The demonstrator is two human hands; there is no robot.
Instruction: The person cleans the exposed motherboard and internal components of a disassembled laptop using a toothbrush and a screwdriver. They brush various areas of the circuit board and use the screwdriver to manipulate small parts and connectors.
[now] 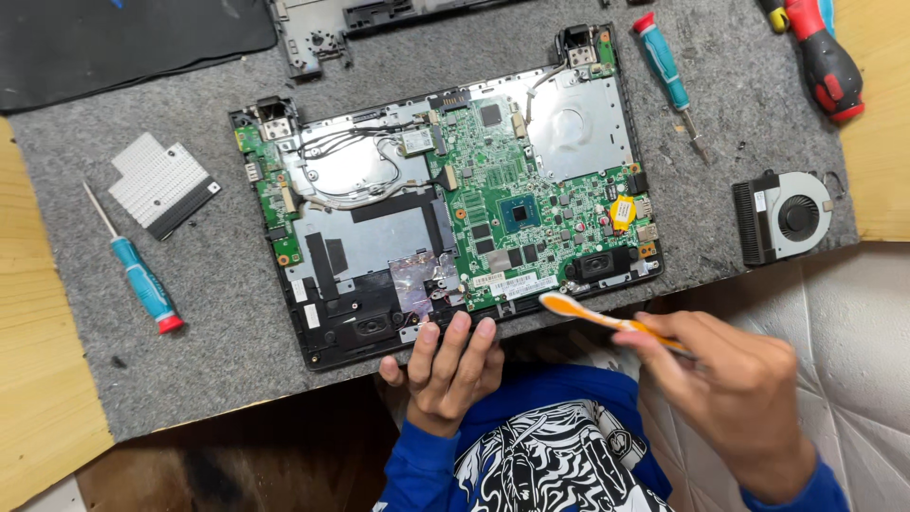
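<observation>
On the grey felt mat, left hand (447, 365) fingers press the opened laptop's (445, 199) near edge, right hand (735, 393) pinching an orange pry tool (592, 316) — light, probably flexible plastic, aimed toward that fragile board.

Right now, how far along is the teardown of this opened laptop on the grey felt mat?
Done: the black cooling fan and silver finned heatsink lie loose on the grey felt mat. In hand: the left hand steadies the open black laptop base at its near edge while the right hand holds an orange and white pry tool. Left: the green motherboard sits in place.
</observation>
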